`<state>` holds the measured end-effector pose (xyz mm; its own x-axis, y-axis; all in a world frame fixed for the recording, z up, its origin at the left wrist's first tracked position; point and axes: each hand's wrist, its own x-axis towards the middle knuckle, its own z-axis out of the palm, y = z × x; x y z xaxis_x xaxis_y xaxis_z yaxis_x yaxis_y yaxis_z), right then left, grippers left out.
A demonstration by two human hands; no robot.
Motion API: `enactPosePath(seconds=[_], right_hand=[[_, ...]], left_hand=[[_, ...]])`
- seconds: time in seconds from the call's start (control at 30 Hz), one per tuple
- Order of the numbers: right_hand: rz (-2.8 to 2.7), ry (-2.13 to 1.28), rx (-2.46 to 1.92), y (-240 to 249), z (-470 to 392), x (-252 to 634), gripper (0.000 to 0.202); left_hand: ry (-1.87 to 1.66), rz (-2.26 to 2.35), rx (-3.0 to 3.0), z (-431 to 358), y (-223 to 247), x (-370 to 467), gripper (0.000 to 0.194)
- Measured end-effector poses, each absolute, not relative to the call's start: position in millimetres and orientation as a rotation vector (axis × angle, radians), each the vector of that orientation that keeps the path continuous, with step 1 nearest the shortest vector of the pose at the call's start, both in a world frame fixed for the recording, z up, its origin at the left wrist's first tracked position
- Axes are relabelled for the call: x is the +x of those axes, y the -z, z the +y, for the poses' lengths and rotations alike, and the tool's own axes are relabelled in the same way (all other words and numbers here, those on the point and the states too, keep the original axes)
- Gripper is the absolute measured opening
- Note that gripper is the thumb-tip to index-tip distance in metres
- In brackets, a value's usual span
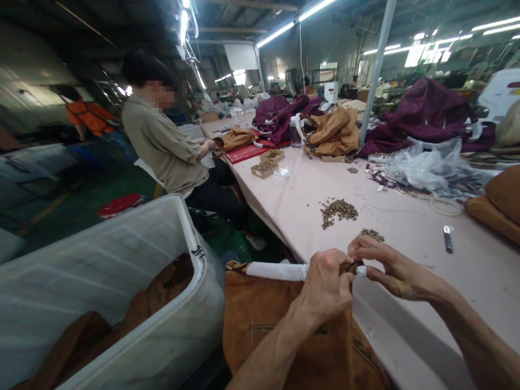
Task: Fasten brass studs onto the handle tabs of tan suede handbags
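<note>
A brown bag (276, 309) with a strip of white wrapping (276, 271) along its top edge hangs at the table's near side. My left hand (327, 284) is closed on the bag's top edge, at the right end of the white strip. Just right of it, my right hand (392, 271) pinches at the same corner, its thumb tip wrapped in white. Whatever small piece lies between the right fingertips is hidden. Past my hands, a small pile of brass-coloured metal bits (372, 234) and a larger pile (339, 212) lie on the pale tabletop (406, 233).
A big white bin (190, 244) holding brown fabric (154, 298) stands at left. A small snipper tool (447, 239) lies right. Farther back are boxes of metal bits (264, 169), purple bags (430, 116), clear plastic (434, 165) and a metal post (376, 76). A co-worker (162, 135) sits at the table's left side.
</note>
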<state>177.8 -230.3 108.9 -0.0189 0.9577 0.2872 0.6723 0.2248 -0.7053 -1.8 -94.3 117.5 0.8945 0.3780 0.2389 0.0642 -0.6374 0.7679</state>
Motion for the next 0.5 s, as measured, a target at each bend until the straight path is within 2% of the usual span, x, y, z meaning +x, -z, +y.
enactPosePath(seconds=[0.13,0.4,0.5], right_hand=[[-1.766,-0.49,-1.451,-105,-231,173,0.025],[-1.555,-0.649,-1.365,-92,-221,159,0.039],[-1.522,-0.768,-1.365,-94,-222,162,0.043]], left_hand=[[-0.459,0.288,2.169,-90,-124,-5,0.026],[-0.356,0.298,2.163,-79,-136,-14,0.021],[-0.351,0.198,2.205,-69,-137,-19,0.031]])
